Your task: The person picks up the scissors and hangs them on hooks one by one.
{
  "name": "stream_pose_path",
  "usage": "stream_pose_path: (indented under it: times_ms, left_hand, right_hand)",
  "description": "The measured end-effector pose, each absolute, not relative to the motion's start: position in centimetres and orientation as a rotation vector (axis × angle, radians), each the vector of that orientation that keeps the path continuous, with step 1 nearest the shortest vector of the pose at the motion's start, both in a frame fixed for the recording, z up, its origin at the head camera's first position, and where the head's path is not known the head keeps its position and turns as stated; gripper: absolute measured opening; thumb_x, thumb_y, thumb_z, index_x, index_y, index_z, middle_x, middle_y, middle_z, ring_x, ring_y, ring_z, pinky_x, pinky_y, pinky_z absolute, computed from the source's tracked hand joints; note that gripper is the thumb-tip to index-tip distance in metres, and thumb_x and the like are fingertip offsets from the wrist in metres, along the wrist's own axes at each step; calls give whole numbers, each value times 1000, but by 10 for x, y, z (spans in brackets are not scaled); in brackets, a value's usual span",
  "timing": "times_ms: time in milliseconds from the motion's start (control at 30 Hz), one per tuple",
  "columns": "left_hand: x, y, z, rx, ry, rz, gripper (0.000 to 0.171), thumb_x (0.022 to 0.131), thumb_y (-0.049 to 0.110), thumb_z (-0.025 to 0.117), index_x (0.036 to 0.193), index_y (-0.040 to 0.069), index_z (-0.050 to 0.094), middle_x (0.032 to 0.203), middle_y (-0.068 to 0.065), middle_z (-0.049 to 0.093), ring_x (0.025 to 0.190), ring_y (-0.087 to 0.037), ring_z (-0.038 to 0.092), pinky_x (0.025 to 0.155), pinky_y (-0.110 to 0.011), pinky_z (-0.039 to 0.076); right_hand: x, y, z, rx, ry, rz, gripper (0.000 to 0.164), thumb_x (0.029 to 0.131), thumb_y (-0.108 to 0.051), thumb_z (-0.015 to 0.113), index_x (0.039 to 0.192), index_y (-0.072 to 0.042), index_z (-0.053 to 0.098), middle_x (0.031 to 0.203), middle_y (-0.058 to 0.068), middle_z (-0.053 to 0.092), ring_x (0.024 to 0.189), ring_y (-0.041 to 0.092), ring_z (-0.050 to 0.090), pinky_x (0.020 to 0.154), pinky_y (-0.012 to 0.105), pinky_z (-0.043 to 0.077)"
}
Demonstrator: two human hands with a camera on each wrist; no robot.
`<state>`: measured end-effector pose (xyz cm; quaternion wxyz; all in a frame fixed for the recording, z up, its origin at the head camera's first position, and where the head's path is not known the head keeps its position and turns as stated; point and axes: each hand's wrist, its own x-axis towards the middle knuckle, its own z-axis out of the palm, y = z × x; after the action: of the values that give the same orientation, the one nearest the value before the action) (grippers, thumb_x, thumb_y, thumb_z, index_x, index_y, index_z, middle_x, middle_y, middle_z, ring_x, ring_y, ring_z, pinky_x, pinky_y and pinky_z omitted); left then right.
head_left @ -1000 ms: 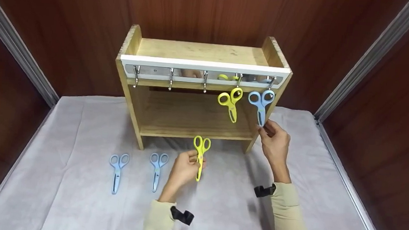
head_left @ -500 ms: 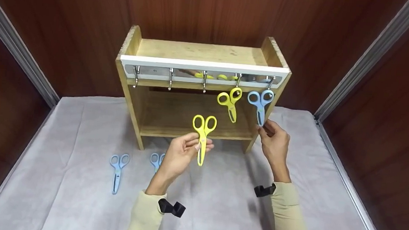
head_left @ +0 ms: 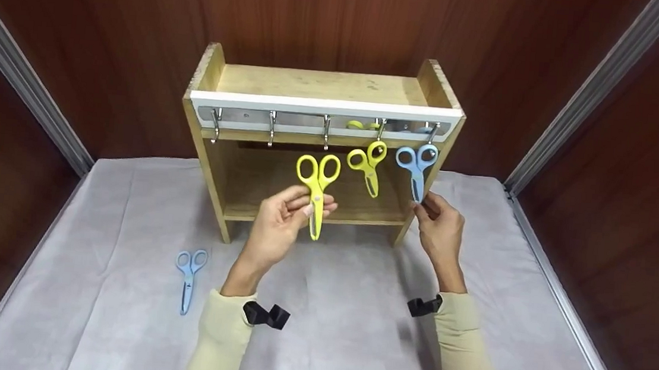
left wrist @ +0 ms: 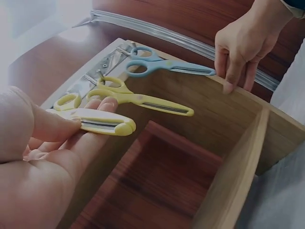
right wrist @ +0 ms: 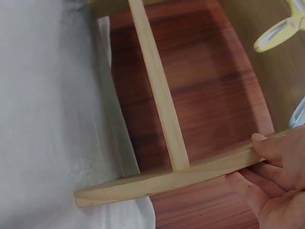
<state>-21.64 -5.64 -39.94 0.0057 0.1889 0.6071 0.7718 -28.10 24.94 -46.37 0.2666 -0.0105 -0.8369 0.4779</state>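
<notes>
Leftmost, the loose blue scissors (head_left: pixel 188 280) lie flat on the cloth (head_left: pixel 116 309), on the near side of the front left corner of the wooden shelf (head_left: pixel 323 86); unmoved. A second blue pair, visible beside them a second ago, is out of sight where the left wrist now crosses.

Main change: the left hand (head_left: pixel 278 225) has carried the held yellow scissors (head_left: pixel 317 199) upward, loops on top, to just below the middle hook (head_left: pixel 326 132) at the shelf's front top edge. Thumb and fingers are clamped on the blades. We judge the carry well along; the pair is on no hook yet.

Farther right, the hung yellow scissors (head_left: pixel 369 167) keep the fourth hook (head_left: pixel 381 130), and the hung blue scissors (head_left: pixel 417 167) the fifth, near the front right corner. The right hand (head_left: pixel 442 227) stays put, thumb and fingers clamped across the right side panel (right wrist: pixel 205 174); we reckon this steadies the shelf. Whether its thumb touches the blue tip, we cannot tell.
</notes>
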Motion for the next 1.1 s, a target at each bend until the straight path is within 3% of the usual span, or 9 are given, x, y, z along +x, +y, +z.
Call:
stream_pose_path:
  times_ms: [200, 400, 467, 700, 933, 1100]
  left_hand:
    - [-218, -56, -394, 610, 1925, 2474, 34, 104, -12, 49, 137, -15, 55, 129, -34, 69, 121, -37, 73, 106, -35, 59]
    - [-226, -55, -392, 600, 1937, 2533, 31, 103, -11, 50, 134, -14, 56, 126, -36, 68, 116, -34, 75, 105, -35, 60]
    - [-230, -54, -393, 603, 1932, 2546, 30, 104, -11, 50, 133, -14, 56, 126, -36, 68, 115, -32, 76, 105, -36, 60]
    - [-243, -54, -395, 604, 1950, 2568, 32, 103, -13, 50, 134, -13, 56, 125, -34, 68, 115, -31, 76, 106, -36, 60]
    - [-252, -52, -400, 638, 1997, 2540, 31, 103, -12, 52, 133, -12, 58, 124, -31, 71, 115, -31, 76, 107, -37, 60]
    - [-257, -51, -406, 620, 1967, 2533, 32, 103, -12, 51, 134, -12, 57, 127, -31, 70, 117, -30, 75, 108, -36, 59]
  right_hand:
    - [-278, 247, -461, -32, -2284, 1237, 25, 96, -7, 75, 119, 2, 76, 115, 20, 79, 103, 33, 79, 77, 4, 52]
    - [-278, 243, -464, -27, -2276, 1207, 24, 97, -7, 74, 119, 2, 76, 114, 19, 80, 103, 32, 80, 87, 38, 65]
    - [-279, 242, -465, -20, -2273, 1199, 24, 97, -7, 73, 119, 2, 75, 114, 19, 80, 102, 32, 80, 88, 43, 65]
    - [-281, 242, -466, -14, -2258, 1210, 23, 97, -8, 73, 118, 2, 76, 113, 18, 80, 101, 30, 80, 82, 23, 62]
    - [-281, 244, -466, -35, -2249, 1205, 23, 97, -9, 74, 118, 1, 76, 113, 18, 80, 100, 29, 80, 83, 27, 62]
    - [-281, 246, -468, -26, -2243, 1225, 23, 97, -9, 74, 117, 2, 76, 113, 18, 80, 101, 29, 80, 80, 13, 57]
